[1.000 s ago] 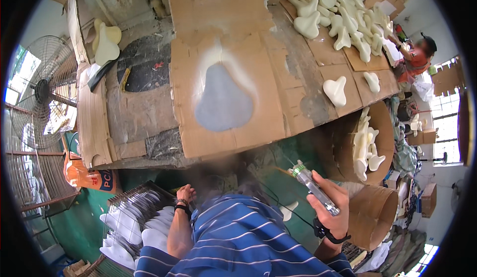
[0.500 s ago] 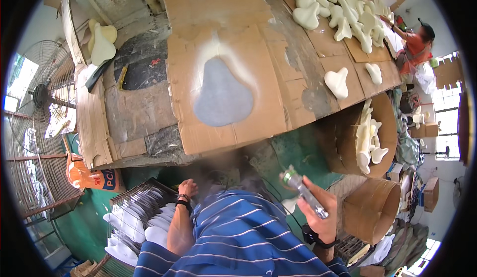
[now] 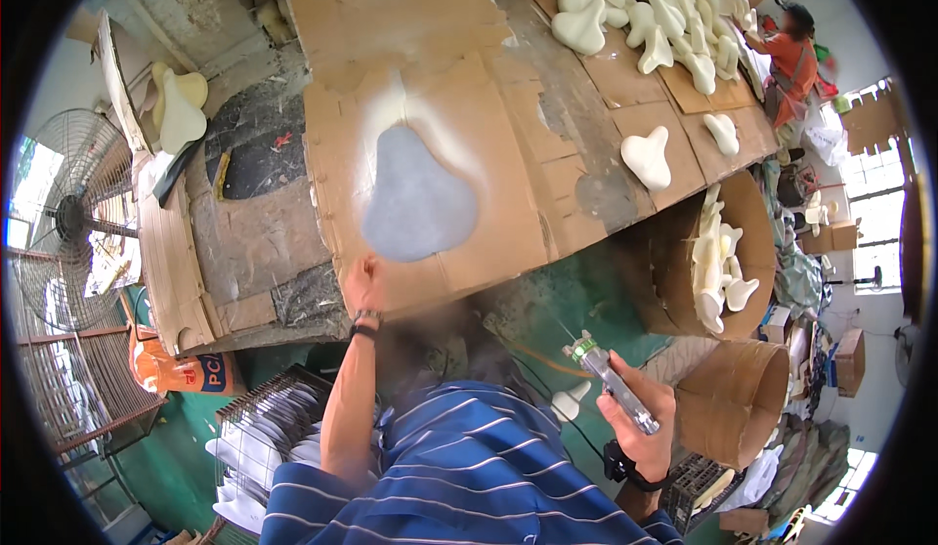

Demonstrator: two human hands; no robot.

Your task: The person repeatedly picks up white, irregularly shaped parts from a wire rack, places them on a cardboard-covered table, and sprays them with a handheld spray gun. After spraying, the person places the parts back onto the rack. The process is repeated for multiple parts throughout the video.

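Observation:
A smooth grey piece shaped like a bicycle saddle cover (image 3: 420, 203) lies flat on a cardboard sheet (image 3: 518, 179), its narrow end away from me. Pale overspray rings its upper part. My left hand (image 3: 365, 283) is at the piece's lower left edge, fingers curled together; nothing shows in them, and I cannot tell whether they touch the piece. In my right hand (image 3: 645, 423) is a silver spray gun (image 3: 616, 386) with a green ring near its nozzle. It is held low beyond the table's front edge, pointing up and left, with a thin streak at its tip.
Cream foam saddle pads (image 3: 645, 18) are heaped far right; a lone pad (image 3: 648, 159) lies nearer. A drum (image 3: 747, 252) holds more pads. A wire rack (image 3: 264, 428) of white pieces stands lower left, a fan (image 3: 73, 213) at left. A person (image 3: 791, 62) works beyond the heap.
My left hand has moved forward and up from beside my body to the grey piece's edge. The spray gun stays low on the right, slightly shifted. The view has turned a little.

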